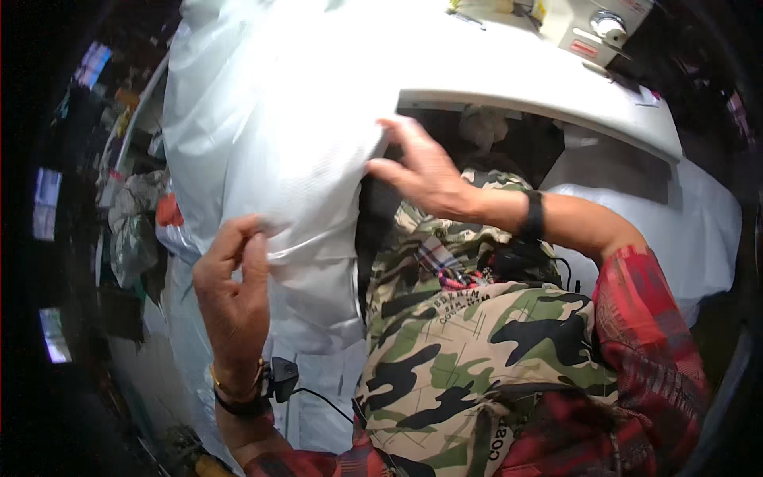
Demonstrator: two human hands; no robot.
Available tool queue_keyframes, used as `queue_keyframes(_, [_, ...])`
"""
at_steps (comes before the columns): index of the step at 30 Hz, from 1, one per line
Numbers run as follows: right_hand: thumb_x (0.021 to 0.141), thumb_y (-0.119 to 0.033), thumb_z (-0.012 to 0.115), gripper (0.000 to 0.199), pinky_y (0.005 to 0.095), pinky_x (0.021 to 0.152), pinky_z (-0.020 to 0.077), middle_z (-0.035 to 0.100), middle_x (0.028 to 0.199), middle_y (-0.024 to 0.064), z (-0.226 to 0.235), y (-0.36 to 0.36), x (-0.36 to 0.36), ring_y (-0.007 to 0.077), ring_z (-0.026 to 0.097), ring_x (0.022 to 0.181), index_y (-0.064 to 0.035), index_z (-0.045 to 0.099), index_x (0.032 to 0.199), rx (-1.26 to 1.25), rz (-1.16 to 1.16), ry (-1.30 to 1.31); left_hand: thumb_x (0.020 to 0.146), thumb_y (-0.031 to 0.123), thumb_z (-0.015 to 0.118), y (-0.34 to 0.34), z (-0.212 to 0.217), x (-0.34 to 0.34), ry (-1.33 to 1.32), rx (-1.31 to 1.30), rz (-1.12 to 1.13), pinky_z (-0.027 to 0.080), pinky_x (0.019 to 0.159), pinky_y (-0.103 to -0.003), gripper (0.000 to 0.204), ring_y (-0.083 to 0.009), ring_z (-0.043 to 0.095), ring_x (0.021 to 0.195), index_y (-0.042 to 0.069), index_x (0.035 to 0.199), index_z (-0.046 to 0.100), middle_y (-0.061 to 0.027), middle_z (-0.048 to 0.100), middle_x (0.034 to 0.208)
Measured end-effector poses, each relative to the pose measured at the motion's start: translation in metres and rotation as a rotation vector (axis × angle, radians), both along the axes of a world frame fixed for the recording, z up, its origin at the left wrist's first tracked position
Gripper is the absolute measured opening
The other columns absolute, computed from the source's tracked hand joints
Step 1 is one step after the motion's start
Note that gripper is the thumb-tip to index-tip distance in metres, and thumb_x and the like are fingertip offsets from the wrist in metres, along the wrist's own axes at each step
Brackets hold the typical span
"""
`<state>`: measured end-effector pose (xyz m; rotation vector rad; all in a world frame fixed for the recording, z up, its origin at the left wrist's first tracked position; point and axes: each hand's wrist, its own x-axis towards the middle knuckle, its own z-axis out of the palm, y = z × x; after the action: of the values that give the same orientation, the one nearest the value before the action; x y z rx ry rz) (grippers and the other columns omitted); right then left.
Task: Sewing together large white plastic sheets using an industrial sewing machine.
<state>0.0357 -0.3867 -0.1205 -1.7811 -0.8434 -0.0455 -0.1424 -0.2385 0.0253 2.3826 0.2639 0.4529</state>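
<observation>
A large white sheet (310, 159), faintly textured and either cloth or plastic, spills over the worktable's front edge and hangs down in folds. My left hand (238, 294) is at the left of its hanging part, thumb and forefinger closed in a pinch on a fold. At the sheet's right edge is my right hand (425, 171), slightly blurred. Its thumb and fingers are apart, with the fingertips touching that edge.
A white sewing machine (588, 36) stands on the white tabletop (509, 75) at the far right. More white material (699, 230) hangs below the table's right side. Plastic bags (133, 250) and clutter lie at the left. Camouflage-patterned cloth (477, 342) covers my lap.
</observation>
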Motion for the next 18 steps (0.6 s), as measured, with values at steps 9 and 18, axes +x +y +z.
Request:
queue_keyframes(9, [0.091,-0.029,0.059,0.036,0.0378,0.085,0.0500,0.062,0.112,0.0180,0.004,0.135,-0.015,0.0290,0.061,0.097,-0.0035,0.060,0.116,0.216,0.785,-0.394,0.081,-0.005,0.053,-0.019,0.062,0.026,0.039,0.743,-0.365,0.042,0.077,-0.040,0.015,-0.0283,0.058,0.067,0.002,0.092,0.058,-0.0107,0.056,0.071])
queue_keyframes(18, [0.087,-0.027,0.064,0.040,0.0467,0.088,0.0491,0.063,0.108,0.0259,-0.011,0.039,-0.014,0.0423,0.061,0.100,0.0019,0.060,0.114,-0.390,0.979,-0.157,0.081,-0.001,0.059,-0.022,-0.094,-0.015,0.062,0.406,-0.187,0.043,0.064,-0.040,0.009,-0.0308,0.054,0.057,0.001,0.089,0.059,-0.0128,0.051,0.060])
